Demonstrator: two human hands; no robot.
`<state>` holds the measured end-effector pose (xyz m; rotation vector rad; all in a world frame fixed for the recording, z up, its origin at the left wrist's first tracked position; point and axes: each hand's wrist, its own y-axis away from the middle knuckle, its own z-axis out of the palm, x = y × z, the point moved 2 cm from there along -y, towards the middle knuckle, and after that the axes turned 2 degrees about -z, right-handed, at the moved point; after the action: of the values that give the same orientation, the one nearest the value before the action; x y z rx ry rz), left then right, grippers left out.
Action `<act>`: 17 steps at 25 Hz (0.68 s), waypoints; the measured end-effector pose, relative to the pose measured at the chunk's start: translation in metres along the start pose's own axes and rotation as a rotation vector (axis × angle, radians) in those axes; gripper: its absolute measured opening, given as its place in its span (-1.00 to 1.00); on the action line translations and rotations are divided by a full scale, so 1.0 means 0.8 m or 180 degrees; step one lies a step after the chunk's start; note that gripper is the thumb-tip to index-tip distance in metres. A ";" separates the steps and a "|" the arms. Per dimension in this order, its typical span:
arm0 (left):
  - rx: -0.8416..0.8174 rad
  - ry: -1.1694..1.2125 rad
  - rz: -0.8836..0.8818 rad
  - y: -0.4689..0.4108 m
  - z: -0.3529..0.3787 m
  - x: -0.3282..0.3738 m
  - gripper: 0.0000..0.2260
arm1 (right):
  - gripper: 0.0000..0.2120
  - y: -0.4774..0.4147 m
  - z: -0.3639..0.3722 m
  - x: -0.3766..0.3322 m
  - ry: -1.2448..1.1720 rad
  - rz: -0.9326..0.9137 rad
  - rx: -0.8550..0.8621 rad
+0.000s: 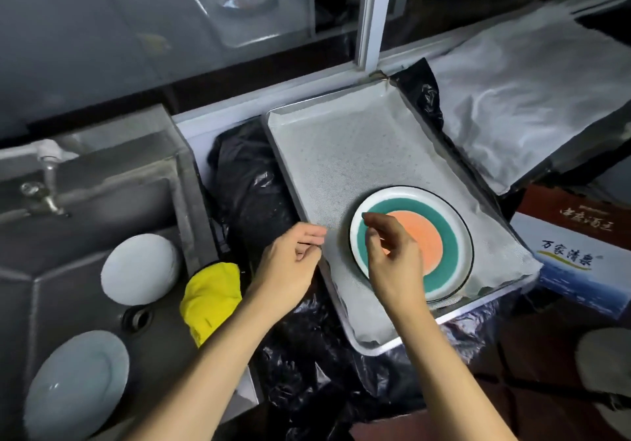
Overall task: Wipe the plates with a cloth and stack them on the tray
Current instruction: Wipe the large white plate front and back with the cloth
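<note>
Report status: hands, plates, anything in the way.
Left hand at tray rim, grip unclear; right hand empty above coloured plate. Two pale plates in sink, cloth idle. Nothing blocking.

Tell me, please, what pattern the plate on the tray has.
Plate: green ring around an orange centre, white rim; head view.

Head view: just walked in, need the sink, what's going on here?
A person is partway through the plates. One teal-and-orange plate lies on the lined tray, right hand over it, left hand at the tray's edge, neither gripping anything. Two pale plates wait in the sink; the yellow cloth lies beside it.
</note>
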<state>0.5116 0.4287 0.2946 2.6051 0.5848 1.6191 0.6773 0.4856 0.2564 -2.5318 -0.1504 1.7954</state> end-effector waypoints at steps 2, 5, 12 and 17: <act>0.0116 0.0054 -0.0024 0.018 -0.018 -0.007 -0.71 | -0.76 0.012 0.017 -0.016 -0.0055 -0.0095 -0.0110; 0.0254 0.0127 -0.0123 0.043 -0.049 -0.021 -0.71 | -0.79 0.029 0.044 -0.039 -0.0098 -0.0147 -0.0275; 0.0879 0.0463 -0.0390 0.103 -0.134 -0.089 -0.69 | -0.79 0.079 0.138 -0.090 -0.0191 -0.0375 -0.0927; 0.1185 0.0549 -0.0386 0.147 -0.208 -0.135 -0.74 | -0.80 0.129 0.217 -0.129 -0.0204 -0.0431 -0.1308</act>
<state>0.3601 0.2550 0.3032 2.6120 1.1312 1.8623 0.4856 0.3675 0.2873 -2.6326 -0.7458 1.9609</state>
